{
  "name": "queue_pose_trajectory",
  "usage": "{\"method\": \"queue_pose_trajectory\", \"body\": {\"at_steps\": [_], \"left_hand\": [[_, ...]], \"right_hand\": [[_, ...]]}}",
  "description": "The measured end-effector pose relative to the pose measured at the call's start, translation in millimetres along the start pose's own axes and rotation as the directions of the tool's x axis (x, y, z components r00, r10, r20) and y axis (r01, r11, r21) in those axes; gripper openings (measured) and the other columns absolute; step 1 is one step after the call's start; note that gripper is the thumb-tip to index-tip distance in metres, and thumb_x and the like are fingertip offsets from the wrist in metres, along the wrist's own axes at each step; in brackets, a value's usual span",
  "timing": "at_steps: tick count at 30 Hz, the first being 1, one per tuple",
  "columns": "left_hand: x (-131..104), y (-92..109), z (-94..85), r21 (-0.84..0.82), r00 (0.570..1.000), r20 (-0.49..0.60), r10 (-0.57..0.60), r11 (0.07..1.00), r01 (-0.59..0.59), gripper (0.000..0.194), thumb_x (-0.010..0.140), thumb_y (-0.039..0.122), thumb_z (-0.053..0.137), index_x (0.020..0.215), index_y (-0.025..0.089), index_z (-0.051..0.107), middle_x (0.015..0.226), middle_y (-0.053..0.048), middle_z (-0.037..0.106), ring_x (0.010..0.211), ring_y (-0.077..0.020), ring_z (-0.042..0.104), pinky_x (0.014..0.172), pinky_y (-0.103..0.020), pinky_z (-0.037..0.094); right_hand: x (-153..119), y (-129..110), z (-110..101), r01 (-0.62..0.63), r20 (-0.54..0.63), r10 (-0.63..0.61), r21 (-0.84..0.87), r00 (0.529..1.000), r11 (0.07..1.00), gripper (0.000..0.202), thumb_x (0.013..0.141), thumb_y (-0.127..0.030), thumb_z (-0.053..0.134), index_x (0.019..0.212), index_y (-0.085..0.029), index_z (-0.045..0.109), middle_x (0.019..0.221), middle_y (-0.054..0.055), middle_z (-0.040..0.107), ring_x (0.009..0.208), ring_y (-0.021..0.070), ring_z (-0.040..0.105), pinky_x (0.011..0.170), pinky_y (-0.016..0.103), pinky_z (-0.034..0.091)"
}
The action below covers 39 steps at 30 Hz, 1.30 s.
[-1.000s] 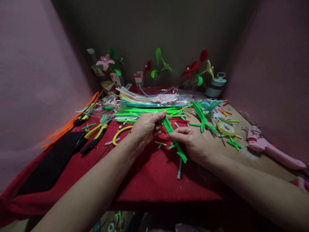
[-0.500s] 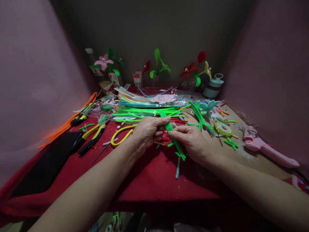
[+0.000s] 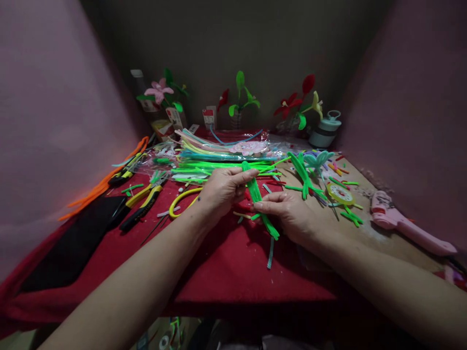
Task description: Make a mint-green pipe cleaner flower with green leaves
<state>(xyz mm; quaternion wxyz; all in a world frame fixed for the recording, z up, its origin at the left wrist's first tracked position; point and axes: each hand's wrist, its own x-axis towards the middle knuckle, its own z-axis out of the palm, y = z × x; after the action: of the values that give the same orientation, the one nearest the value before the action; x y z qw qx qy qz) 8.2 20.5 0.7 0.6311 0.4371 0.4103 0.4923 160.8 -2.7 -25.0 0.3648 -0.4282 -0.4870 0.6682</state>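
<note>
Between my two hands a folded bundle of green pipe cleaners (image 3: pixel 254 190) slants down to the right. My left hand (image 3: pixel 228 187) pinches its upper part between thumb and fingers. Lower down, my right hand (image 3: pixel 279 208) grips the bundle, whose loose ends stick out below the fingers. Behind my hands lie long straight green pipe cleaners (image 3: pixel 189 171) on the red cloth. A second bent green bundle (image 3: pixel 301 175) rests to the right, beside a pale teal looped piece (image 3: pixel 318 160).
Yellow-handled pliers (image 3: pixel 144 201), a black case (image 3: pixel 73 248) and orange pipe cleaners (image 3: pixel 98 187) lie left. A yellow dial (image 3: pixel 340 193) and pink tool (image 3: pixel 404 226) lie right. Pipe-cleaner flowers (image 3: pixel 239 97) and a lidded jar (image 3: pixel 324 131) stand at the back.
The upper end of the green bundle stands slightly higher and more rounded, with my left thumb now across it. My right hand has shifted slightly left. The whole view has moved slightly.
</note>
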Motion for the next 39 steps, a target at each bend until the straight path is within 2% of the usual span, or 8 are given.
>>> {"method": "queue_pose_trajectory", "body": {"at_steps": [6, 11, 16, 20, 24, 27, 33, 39], "left_hand": [[5.2, 1.2, -7.1, -0.026, 0.995, -0.063, 0.081, 0.996, -0.082, 0.023, 0.06, 0.027, 0.077, 0.068, 0.009, 0.065, 0.048, 0.006, 0.042, 0.04, -0.002, 0.03, 0.039, -0.019, 0.019], [9.0, 1.7, -7.2, -0.146, 0.991, -0.135, -0.01, 0.989, -0.01, 0.02, 0.06, 0.025, 0.074, 0.068, 0.008, 0.068, 0.054, 0.0, 0.056, 0.044, -0.0048, 0.04, 0.039, -0.019, 0.025], [13.0, 0.3, -2.4, -0.248, 0.975, -0.22, -0.026, 0.968, -0.03, 0.011, 0.058, 0.015, 0.073, 0.057, 0.009, 0.064, 0.054, 0.0, 0.059, 0.039, -0.0022, 0.034, 0.036, -0.018, 0.023], [12.5, 0.9, 0.2, -0.227, 0.958, -0.287, -0.003, 0.972, -0.065, 0.011, 0.063, 0.014, 0.07, 0.056, 0.009, 0.062, 0.049, 0.001, 0.054, 0.036, -0.0013, 0.031, 0.035, -0.016, 0.022], [9.6, 3.1, -5.2, -0.197, 0.989, -0.139, -0.043, 0.98, 0.015, 0.015, 0.068, 0.023, 0.069, 0.066, 0.009, 0.064, 0.045, 0.005, 0.043, 0.036, -0.0015, 0.03, 0.034, -0.015, 0.022], [8.9, 3.8, -10.9, -0.199, 1.0, -0.015, -0.004, 0.98, 0.001, 0.017, 0.067, 0.023, 0.071, 0.075, 0.011, 0.064, 0.044, 0.009, 0.035, 0.034, -0.0006, 0.027, 0.033, -0.013, 0.02], [10.6, 6.8, -12.2, -0.189, 0.999, -0.049, 0.01, 0.982, -0.019, 0.014, 0.066, 0.015, 0.07, 0.072, 0.009, 0.06, 0.048, 0.008, 0.039, 0.033, 0.0011, 0.031, 0.031, -0.011, 0.02], [11.1, 10.4, -14.2, -0.186, 0.998, -0.044, -0.049, 0.982, 0.04, 0.015, 0.067, 0.017, 0.07, 0.066, 0.009, 0.058, 0.046, 0.008, 0.039, 0.032, 0.001, 0.031, 0.03, -0.011, 0.02]], "right_hand": [[-0.5, -0.6, 1.0, -0.023, 0.02, 0.023, -0.021, 1.0, 1.0, 0.02, 0.061, -0.03, 0.072, 0.056, -0.012, 0.065, 0.05, 0.003, 0.062, 0.041, 0.0083, 0.049, 0.042, 0.021, 0.034], [-2.4, -3.9, 3.4, -0.057, 0.061, 0.057, 0.009, 0.997, 0.998, 0.021, 0.059, -0.031, 0.074, 0.058, -0.011, 0.067, 0.051, 0.004, 0.064, 0.041, 0.0099, 0.053, 0.042, 0.021, 0.039], [-0.9, -2.9, 2.9, -0.063, 0.094, 0.056, 0.074, 0.994, 0.995, 0.019, 0.06, -0.029, 0.074, 0.058, -0.011, 0.065, 0.049, 0.004, 0.064, 0.039, 0.0092, 0.053, 0.039, 0.02, 0.037], [0.1, -3.8, 1.6, -0.088, 0.097, 0.076, 0.12, 0.992, 0.989, 0.016, 0.059, -0.026, 0.073, 0.061, -0.012, 0.065, 0.05, 0.004, 0.064, 0.04, 0.0106, 0.055, 0.041, 0.02, 0.039], [-0.8, -8.1, 1.2, -0.095, 0.063, 0.087, 0.14, 0.994, 0.986, 0.014, 0.058, -0.024, 0.071, 0.059, -0.012, 0.064, 0.046, 0.003, 0.062, 0.037, 0.0099, 0.052, 0.038, 0.02, 0.036], [-0.8, -9.5, 1.6, -0.102, 0.044, 0.097, 0.138, 0.994, 0.985, 0.014, 0.057, -0.024, 0.071, 0.058, -0.012, 0.064, 0.046, 0.004, 0.061, 0.037, 0.01, 0.052, 0.038, 0.02, 0.035], [-2.3, -10.1, 4.4, -0.136, 0.052, 0.13, 0.164, 0.99, 0.977, 0.014, 0.054, -0.022, 0.073, 0.055, -0.012, 0.063, 0.047, 0.003, 0.061, 0.039, 0.0101, 0.054, 0.04, 0.02, 0.037], [-4.4, -9.4, 3.4, -0.141, 0.104, 0.127, 0.145, 0.986, 0.979, 0.013, 0.055, -0.024, 0.072, 0.054, -0.013, 0.064, 0.046, 0.003, 0.062, 0.039, 0.0098, 0.054, 0.039, 0.019, 0.036]]}}
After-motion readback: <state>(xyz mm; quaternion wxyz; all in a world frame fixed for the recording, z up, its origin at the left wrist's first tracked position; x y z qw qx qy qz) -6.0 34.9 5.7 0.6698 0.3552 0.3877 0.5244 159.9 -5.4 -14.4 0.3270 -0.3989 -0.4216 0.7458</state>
